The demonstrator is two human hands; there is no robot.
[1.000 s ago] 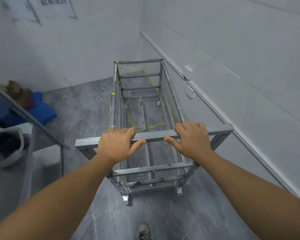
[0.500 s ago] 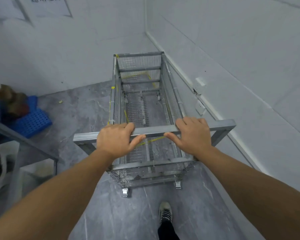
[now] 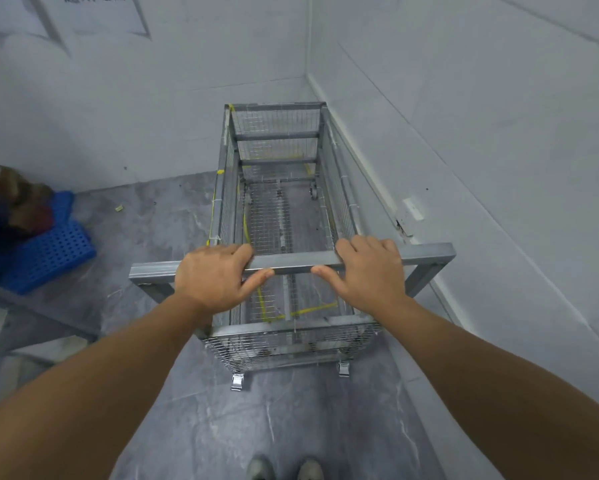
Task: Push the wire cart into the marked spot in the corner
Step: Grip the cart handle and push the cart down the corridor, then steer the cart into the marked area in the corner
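Observation:
The grey wire cart (image 3: 277, 133) stands lengthwise in the room's corner, its far end close to the back wall and its right side along the right wall. Yellow tape lines (image 3: 311, 310) of the marked spot show on the floor through the mesh bottom, near the cart's close end and along its left side. My left hand (image 3: 215, 277) and my right hand (image 3: 369, 271) both grip the cart's handle bar (image 3: 292, 262), fingers over the top, thumbs underneath. The cart holds nothing.
A blue perforated crate (image 3: 48, 254) with brown clutter sits on the floor at the left. A grey metal frame (image 3: 31, 310) juts in at the lower left. A wall socket (image 3: 412, 209) is on the right wall. My shoes (image 3: 284, 469) show at the bottom edge.
The cart has rolled forward, deeper into the corner, with both hands staying on the handle bar. The yellow floor tape now appears nearer the cart's close end. I have stepped forward.

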